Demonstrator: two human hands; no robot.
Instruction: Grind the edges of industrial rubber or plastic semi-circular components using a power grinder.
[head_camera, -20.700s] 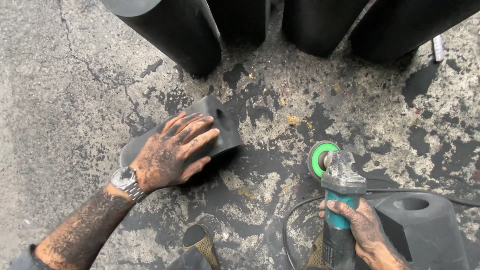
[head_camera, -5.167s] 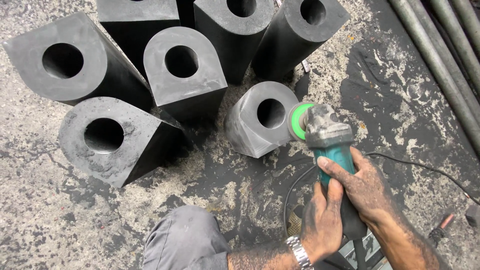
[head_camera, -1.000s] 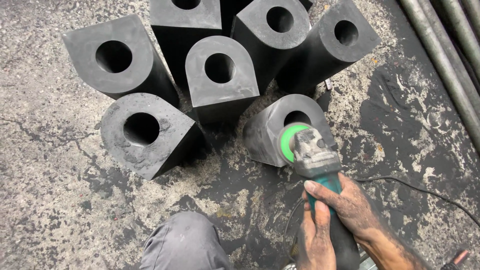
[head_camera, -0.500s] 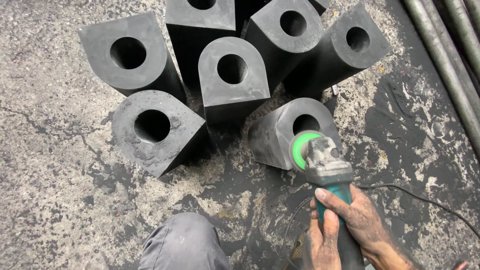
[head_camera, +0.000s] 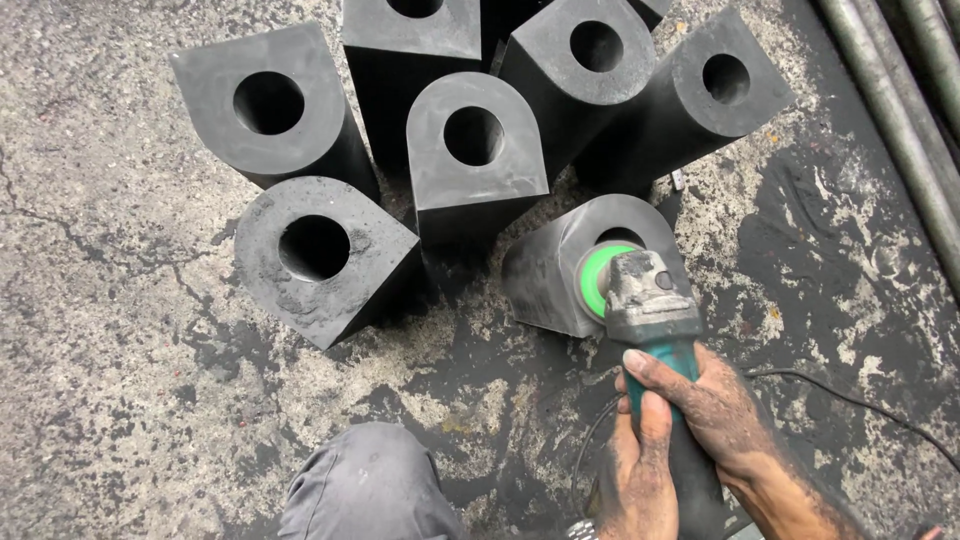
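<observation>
Fingers of my soot-blackened right hand (head_camera: 715, 415) wrap tight around the teal-handled angle grinder (head_camera: 655, 330), and my left hand (head_camera: 635, 470) clasps it from below. Its green disc (head_camera: 597, 278) presses against the rounded grey block with a round hole (head_camera: 570, 260), which lies on stained concrete floor (head_camera: 120, 400) just beside five similar dark blocks (head_camera: 470, 150).
</observation>
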